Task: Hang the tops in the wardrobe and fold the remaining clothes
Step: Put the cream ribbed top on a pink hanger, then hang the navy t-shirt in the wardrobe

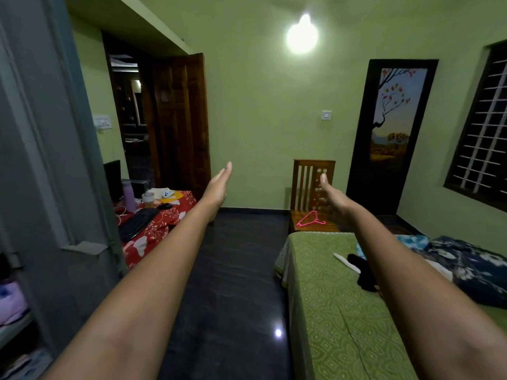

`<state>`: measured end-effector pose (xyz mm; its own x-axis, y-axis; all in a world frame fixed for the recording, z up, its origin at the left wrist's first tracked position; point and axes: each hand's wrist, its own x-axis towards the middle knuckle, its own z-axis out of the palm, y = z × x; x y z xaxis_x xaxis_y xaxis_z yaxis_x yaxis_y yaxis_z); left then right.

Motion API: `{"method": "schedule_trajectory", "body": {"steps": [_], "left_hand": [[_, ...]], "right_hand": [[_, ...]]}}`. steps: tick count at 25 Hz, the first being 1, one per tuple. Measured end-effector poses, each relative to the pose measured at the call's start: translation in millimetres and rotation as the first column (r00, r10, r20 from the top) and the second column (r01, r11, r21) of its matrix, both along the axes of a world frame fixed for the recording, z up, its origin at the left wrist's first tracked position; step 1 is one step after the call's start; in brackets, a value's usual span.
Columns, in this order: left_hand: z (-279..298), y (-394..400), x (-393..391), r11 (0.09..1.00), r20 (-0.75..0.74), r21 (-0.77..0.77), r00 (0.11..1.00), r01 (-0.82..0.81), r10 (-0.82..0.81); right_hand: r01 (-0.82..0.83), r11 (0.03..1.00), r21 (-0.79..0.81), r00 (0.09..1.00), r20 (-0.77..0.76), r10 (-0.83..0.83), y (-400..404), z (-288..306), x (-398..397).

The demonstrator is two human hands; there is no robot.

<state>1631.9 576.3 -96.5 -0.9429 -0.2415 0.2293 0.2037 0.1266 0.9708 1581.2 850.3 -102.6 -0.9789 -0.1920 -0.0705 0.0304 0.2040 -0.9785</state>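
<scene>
Now both arms are stretched forward at chest height, and nothing is held in either grip: the left hand [218,185] is flat with fingers straight and together, edge-on, and the right hand [333,196] is likewise extended with fingers straight, touching nothing. Nearest on the left, the wardrobe [41,187] is seen with its grey door edge, and folded clothes [11,303] are stacked on its lower shelves. On the right, a bed [334,311] under a green patterned sheet carries a black garment [363,272], a white strip of cloth [347,262] and a dark blue floral heap [466,267] beside a light blue piece [411,239]. Beyond the bed, a pink hanger [310,219] lies on the seat of a wooden chair [312,182]. Further left, a bench [164,220] with a red floral cover bears a keyboard [137,223] and a purple bottle [129,196]. A dark glossy floor [233,283], green walls and an open wooden door [181,122] are seen behind.
</scene>
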Motion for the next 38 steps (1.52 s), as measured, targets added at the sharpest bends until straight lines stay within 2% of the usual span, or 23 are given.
{"method": "schedule_trajectory", "body": {"steps": [4, 9, 13, 16, 19, 26, 30, 35, 38], "left_hand": [[11.8, -40.0, -96.3, 1.0, 0.047, -0.017, 0.999, -0.02, 0.021], [63.9, -93.8, -224.7, 0.999, -0.063, -0.016, 0.997, -0.049, 0.048], [36.5, -115.0, -318.0, 0.999, 0.002, -0.047, 1.0, -0.027, 0.027], [17.9, -131.6, -387.9, 0.997, 0.033, -0.067, 0.999, -0.036, 0.038], [15.6, -147.7, -478.0, 0.997, 0.007, -0.054, 0.998, -0.057, 0.057], [69.0, -158.8, -693.5, 0.999, -0.093, 0.009, 0.995, -0.034, 0.034], [68.0, -138.3, -805.0, 0.999, -0.084, 0.025, 0.996, 0.045, -0.043], [42.9, -79.8, -955.1, 0.973, -0.026, 0.027, 0.973, 0.228, -0.227], [41.6, -21.2, -1040.6, 0.92, -0.003, -0.003, 0.92, 0.392, -0.392]], "right_hand": [[0.01, 0.993, 0.116, 1.0, -0.017, -0.008, -30.9, 18.2, -101.4], [0.025, 0.999, 0.044, 0.99, -0.142, -0.019, -78.5, 63.2, -239.0], [0.017, 0.991, 0.13, 0.994, -0.114, -0.002, -112.8, 35.8, -333.6], [0.028, 0.993, 0.117, 0.997, -0.079, -0.019, -128.2, 18.6, -409.7], [0.03, 0.992, 0.123, 0.993, -0.12, -0.016, -143.7, 15.0, -504.2], [0.026, 0.996, 0.082, 0.979, -0.202, -0.009, -157.5, 67.9, -723.3], [0.049, 0.99, 0.131, 0.98, -0.2, -0.022, -144.5, 67.0, -804.3], [0.24, 0.96, 0.145, 0.969, -0.093, -0.228, -71.3, 42.0, -885.3], [0.469, 0.878, 0.094, 0.883, -0.074, -0.463, -13.0, 31.1, -907.4]]}}
